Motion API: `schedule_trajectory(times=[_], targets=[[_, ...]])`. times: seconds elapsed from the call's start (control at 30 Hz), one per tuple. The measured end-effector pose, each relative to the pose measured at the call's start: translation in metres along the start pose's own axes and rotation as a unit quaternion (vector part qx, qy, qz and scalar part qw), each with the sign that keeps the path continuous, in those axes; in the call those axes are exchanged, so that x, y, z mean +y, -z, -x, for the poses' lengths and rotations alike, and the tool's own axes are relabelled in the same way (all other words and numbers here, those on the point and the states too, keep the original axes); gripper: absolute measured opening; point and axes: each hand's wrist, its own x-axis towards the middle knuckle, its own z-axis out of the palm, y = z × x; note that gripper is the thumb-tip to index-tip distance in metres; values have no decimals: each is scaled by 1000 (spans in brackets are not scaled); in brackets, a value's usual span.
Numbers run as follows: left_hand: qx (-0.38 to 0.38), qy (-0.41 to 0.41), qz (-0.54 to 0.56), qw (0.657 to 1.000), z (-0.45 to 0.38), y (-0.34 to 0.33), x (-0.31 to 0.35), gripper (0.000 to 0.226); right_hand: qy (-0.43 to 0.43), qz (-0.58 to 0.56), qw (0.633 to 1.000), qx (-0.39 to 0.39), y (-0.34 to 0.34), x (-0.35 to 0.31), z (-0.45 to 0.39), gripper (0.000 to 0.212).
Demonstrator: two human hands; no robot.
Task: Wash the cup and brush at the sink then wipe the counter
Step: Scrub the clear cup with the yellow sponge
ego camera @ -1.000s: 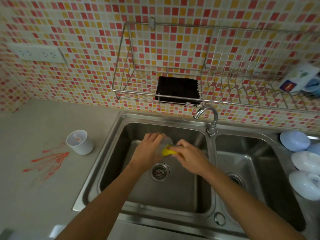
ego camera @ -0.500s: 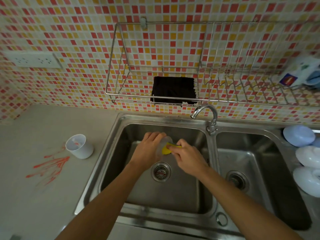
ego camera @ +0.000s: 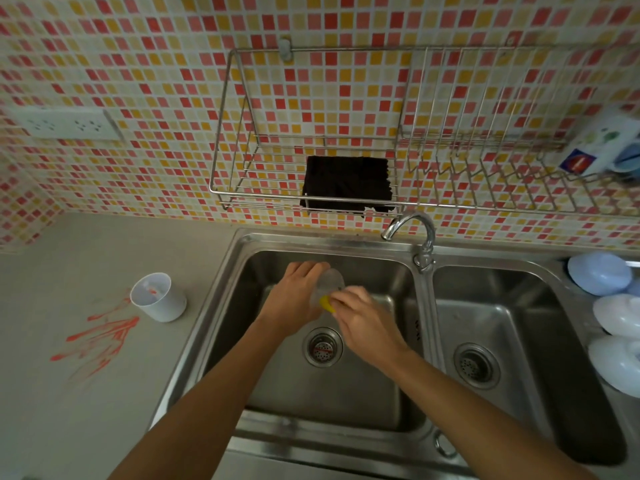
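Observation:
Over the left sink basin [ego camera: 363, 396], my left hand [ego camera: 294, 299] grips a clear cup [ego camera: 330, 282], mostly hidden behind my fingers. My right hand [ego camera: 363, 320] pinches a small yellow scrubber [ego camera: 326, 304] and presses it against the cup. A white cup [ego camera: 157, 299] stands on the grey counter [ego camera: 86, 393] left of the sink, beside red paint streaks [ego camera: 100, 341]. A black cloth [ego camera: 346, 185] hangs in the wire wall rack [ego camera: 242, 199]. No brush can be made out.
The tap [ego camera: 415, 230] stands between the two basins, with no water seen running. The right basin [ego camera: 519, 358] holds nothing. Pale upturned bowls [ego camera: 602, 271] lie on the right rim. A wall socket [ego camera: 65, 123] sits at the left. A printed mug [ego camera: 602, 147] rests in the rack.
My right hand has kept rubbing the yellow scrubber on the cup, shifting slightly. My view has dipped a little; both hands stay over the left basin.

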Motion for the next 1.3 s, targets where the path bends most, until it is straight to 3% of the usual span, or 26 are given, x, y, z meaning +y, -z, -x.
schedule_trajectory(times=[0.23, 0.43, 0.5, 0.63, 0.8, 1.0, 1.07, 1.23, 1.3], targets=[[18, -6, 4, 1000, -3, -1, -5, 72, 1, -15, 1000, 21, 4, 22, -6, 41], [-11, -26, -8, 1000, -2, -2, -10, 74, -59, -200, 978, 24, -1, -8, 1, 28], [-17, -33, -4, 999, 1, -5, -10, 72, -30, -162, 986, -7, 2, 4, 0, 30], [-15, -50, 6, 999, 3, -5, -3, 68, 39, -32, 999, 13, 6, 19, -6, 40], [-39, -31, 30, 998, 7, -7, -10, 70, -36, -173, 984, 0, -2, 1, 8, 26], [-20, -54, 37, 998, -1, -3, -5, 68, 47, -31, 998, -15, 6, 20, 4, 32], [-29, -55, 49, 997, -4, -1, -5, 69, 66, -5, 998, -17, 6, 19, 2, 23], [-18, -13, 119, 993, 4, 3, -4, 86, 82, 37, 996, 29, 11, 12, -4, 14], [21, 0, 115, 993, 10, -3, -3, 93, 69, 30, 996, 54, 13, 9, -7, 15]])
